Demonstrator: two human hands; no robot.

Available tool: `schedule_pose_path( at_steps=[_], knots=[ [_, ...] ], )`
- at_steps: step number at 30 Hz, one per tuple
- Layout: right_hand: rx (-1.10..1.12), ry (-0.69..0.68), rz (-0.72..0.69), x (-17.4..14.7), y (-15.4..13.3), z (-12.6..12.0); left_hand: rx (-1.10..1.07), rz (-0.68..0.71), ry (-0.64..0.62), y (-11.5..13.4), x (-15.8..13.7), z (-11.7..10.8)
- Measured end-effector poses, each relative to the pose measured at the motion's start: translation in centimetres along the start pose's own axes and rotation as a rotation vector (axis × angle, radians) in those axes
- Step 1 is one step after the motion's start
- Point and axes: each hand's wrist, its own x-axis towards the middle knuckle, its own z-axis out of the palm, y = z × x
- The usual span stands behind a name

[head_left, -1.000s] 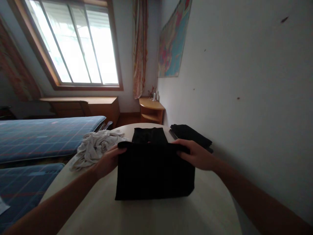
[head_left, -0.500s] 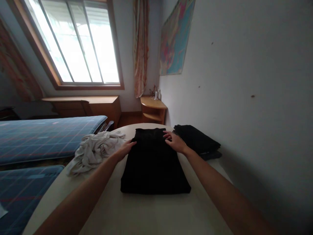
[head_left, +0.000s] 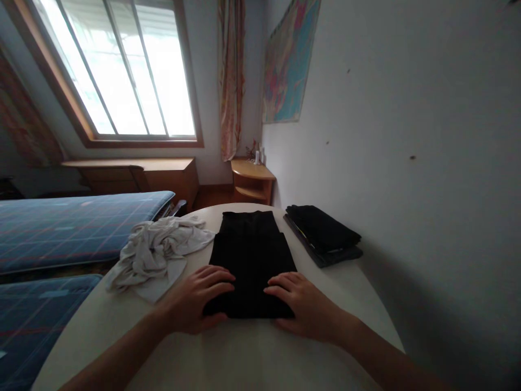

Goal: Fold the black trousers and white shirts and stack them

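Note:
A folded black garment (head_left: 252, 255) lies flat on the pale round table (head_left: 252, 358), with a narrower layer showing at its far end. My left hand (head_left: 201, 296) rests over the near left corner, fingers bent across the top and thumb at the front edge. Mirroring it, my right hand (head_left: 303, 301) covers the near right corner, its thumb also by the front edge. Both hands have a gap between thumb and fingers, and neither visibly pinches the cloth.
A crumpled whitish cloth (head_left: 158, 252) lies on the left, its tip near the garment. To the right sits a stack of folded dark clothes (head_left: 325, 228) beside the wall. Blue plaid mattresses (head_left: 77, 228) border the table's left side.
Both hands have drawn back toward me from the garment's far end to its near corners. The garment stays in about the same place, its far part now uncovered.

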Motion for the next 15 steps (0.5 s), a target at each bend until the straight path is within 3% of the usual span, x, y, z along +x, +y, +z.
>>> schedule_pose_path(
  at_steps=[5, 9, 12, 15],
  knots=[
    [-0.213, 0.086, 0.034, -1.5, 0.1, 2.5, 0.249, 0.048, -0.018, 2.0, -0.8, 2.1],
    [-0.329, 0.084, -0.016, -1.9, -0.2, 2.7, 0.354, 0.064, -0.021, 2.1, -1.5, 3.1],
    [-0.31, 0.004, -0.034, -2.8, -1.5, 1.7, 0.335, 0.034, -0.114, 3.4, -1.8, 2.5],
    [-0.139, -0.123, -0.044, -4.1, -3.2, 0.0, 0.166, -0.054, -0.252, 6.1, -2.0, 0.9]
  ],
)
